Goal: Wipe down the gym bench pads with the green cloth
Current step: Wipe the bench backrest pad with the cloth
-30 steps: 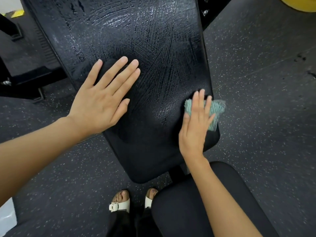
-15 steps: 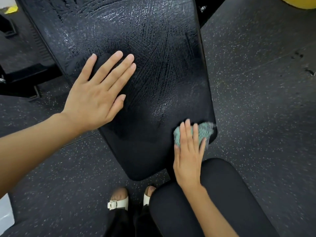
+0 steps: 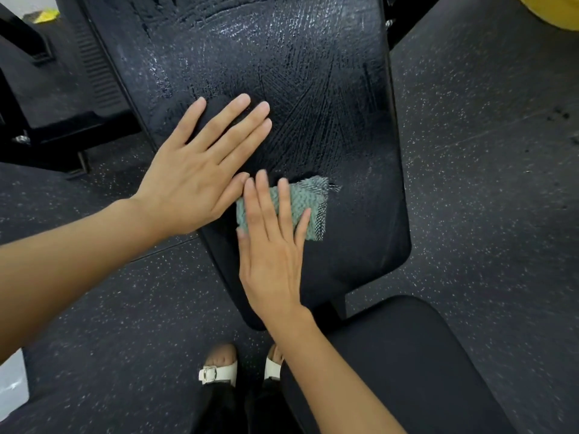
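Observation:
The black back pad of the gym bench fills the upper middle of the head view, with wet streaks shining across it. A folded green cloth lies on its lower part. My right hand presses flat on the cloth with straight fingers. Just to the left, my left hand rests flat on the pad, fingers spread and straight, its thumb side almost touching the right fingertips. The black seat pad sits at the lower right, under my right forearm.
Dark speckled rubber flooring surrounds the bench. Black frame parts stand at the left. A yellow object shows at the top right corner. My feet in white sandals stand below the pad's lower end.
My right hand slid the cloth from the pad's right edge down and then left, to the middle next to my left hand. The left hand stayed flat on the pad.

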`<state>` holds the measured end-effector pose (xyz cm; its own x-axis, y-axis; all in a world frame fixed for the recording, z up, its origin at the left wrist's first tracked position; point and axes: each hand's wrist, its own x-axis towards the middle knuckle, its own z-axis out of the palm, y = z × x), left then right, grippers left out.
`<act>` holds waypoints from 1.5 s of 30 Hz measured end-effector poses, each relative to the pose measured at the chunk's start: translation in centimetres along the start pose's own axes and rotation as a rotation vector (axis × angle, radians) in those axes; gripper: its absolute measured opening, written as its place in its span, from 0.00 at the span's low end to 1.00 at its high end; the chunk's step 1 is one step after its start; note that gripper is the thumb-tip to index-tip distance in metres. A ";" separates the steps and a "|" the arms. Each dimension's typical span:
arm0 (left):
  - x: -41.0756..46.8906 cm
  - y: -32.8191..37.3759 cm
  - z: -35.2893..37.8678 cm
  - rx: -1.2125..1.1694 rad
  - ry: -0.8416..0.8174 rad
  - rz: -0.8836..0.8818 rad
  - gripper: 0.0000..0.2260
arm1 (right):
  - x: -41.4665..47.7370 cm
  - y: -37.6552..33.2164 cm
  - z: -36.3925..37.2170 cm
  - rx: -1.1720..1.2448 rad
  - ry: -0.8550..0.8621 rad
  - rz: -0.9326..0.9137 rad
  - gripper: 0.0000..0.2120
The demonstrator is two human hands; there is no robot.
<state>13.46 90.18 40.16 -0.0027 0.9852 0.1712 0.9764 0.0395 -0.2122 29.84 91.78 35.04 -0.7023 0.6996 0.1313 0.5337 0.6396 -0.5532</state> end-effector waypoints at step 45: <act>-6.0 -0.1 0.8 -0.090 -0.035 0.118 0.25 | -4.5 -4.3 4.6 0.009 0.121 0.158 0.28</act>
<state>13.22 84.44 38.43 0.1072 0.9874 0.1165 0.9858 -0.0903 -0.1418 28.50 84.39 33.02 -0.5485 0.8244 0.1397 0.6282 0.5165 -0.5819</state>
